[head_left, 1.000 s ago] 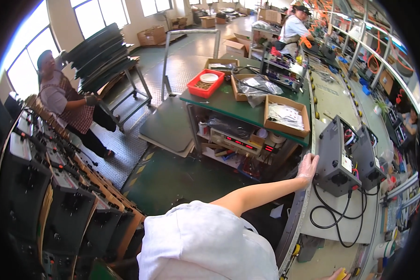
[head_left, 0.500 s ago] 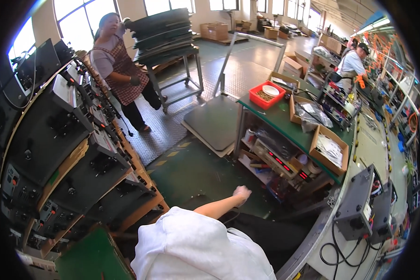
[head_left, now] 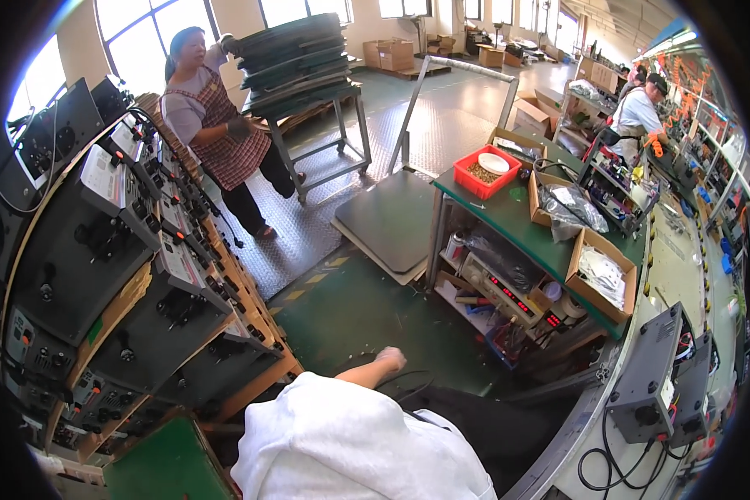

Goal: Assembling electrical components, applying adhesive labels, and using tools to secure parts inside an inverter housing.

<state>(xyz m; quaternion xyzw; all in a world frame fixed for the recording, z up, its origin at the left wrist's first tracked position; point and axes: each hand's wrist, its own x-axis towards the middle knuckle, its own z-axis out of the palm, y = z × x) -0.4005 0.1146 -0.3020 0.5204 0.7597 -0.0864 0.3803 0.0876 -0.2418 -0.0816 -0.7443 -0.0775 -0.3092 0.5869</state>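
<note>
My left hand (head_left: 392,359) reaches out of a white sleeve (head_left: 333,417) at the lower middle, over the green floor (head_left: 333,317). It looks small, with the fingers curled in, and no object shows in it. Just beside it runs a thin dark curved line, either a cable or an edge; I cannot tell which. My dark-clothed legs (head_left: 483,417) stretch to the right below the green workbench. Out of sight is my right hand, behind my body or past the lower edge.
Racks of black speaker-like boxes (head_left: 83,250) line the left. A co-worker in a checked apron (head_left: 233,158) holds a wheeled cart (head_left: 342,125) stacked with dark sheets. A flat trolley (head_left: 392,221) stands ahead. Right are the workbench (head_left: 508,217), a red bin (head_left: 485,177) and grey units (head_left: 654,375) on the line.
My left hand has drawn back to the left, closer to my body. The view has shifted slightly, so the workbench sits farther right. The co-worker by the cart has turned their head.
</note>
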